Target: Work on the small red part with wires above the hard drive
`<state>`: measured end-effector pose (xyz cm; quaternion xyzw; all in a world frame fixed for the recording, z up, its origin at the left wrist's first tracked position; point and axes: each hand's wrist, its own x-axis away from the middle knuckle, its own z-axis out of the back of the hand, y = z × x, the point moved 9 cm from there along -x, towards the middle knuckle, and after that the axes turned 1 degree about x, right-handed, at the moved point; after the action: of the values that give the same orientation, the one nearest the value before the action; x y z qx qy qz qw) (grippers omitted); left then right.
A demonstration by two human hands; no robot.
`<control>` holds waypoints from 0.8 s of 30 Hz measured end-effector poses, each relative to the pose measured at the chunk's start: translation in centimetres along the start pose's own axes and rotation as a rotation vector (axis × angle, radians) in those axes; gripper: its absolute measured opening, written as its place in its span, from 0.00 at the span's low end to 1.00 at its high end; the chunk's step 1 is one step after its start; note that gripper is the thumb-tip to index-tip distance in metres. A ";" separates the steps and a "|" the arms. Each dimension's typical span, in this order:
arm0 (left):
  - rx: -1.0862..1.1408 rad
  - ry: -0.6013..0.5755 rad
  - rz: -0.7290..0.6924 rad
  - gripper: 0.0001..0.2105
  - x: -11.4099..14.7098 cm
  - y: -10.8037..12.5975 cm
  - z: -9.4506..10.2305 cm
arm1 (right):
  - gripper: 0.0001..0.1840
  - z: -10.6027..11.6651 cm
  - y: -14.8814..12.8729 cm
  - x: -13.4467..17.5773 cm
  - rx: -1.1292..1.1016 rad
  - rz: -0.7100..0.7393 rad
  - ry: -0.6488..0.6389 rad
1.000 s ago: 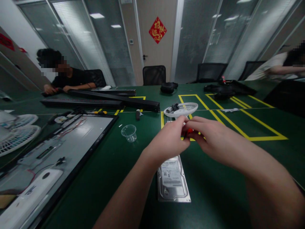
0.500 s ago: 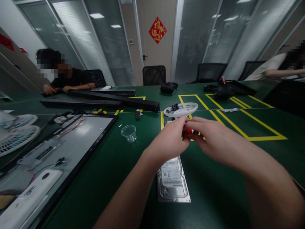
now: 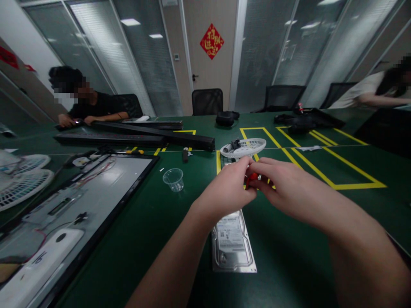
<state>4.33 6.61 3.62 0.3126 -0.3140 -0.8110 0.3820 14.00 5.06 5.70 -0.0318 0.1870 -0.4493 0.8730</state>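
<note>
Fingers [image 3: 263,166] on the right hand [image 3: 284,179] are pinching a small red object [image 3: 252,178], mostly tucked between the two hands. Left hand [image 3: 226,185] is pressing up right beside it, but its fingertips are hiding, so I'm honestly not able to tell if they're gripping anything. Silver hard drive [image 3: 233,246] is lying label-up on the green table [image 3: 289,265], its far end disappearing behind the left hand. Clear plastic cup [image 3: 174,179] is standing off to the left, and a white basket [image 3: 245,149] is sitting just beyond the hands.
</note>
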 end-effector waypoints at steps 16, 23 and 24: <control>-0.042 0.006 -0.005 0.12 -0.1 0.0 -0.1 | 0.07 -0.2 0.9 0.0 0.057 -0.114 -0.018; -0.002 -0.001 -0.004 0.16 -0.1 -0.1 0.1 | 0.12 0.4 -0.5 0.1 -0.039 0.036 0.011; 0.003 0.003 -0.007 0.17 -0.1 -0.1 0.1 | 0.14 0.5 -0.7 0.1 -0.051 0.060 0.015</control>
<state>4.24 6.74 3.61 0.3156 -0.3136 -0.8114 0.3789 13.72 4.54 6.25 -0.0447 0.2059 -0.4181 0.8836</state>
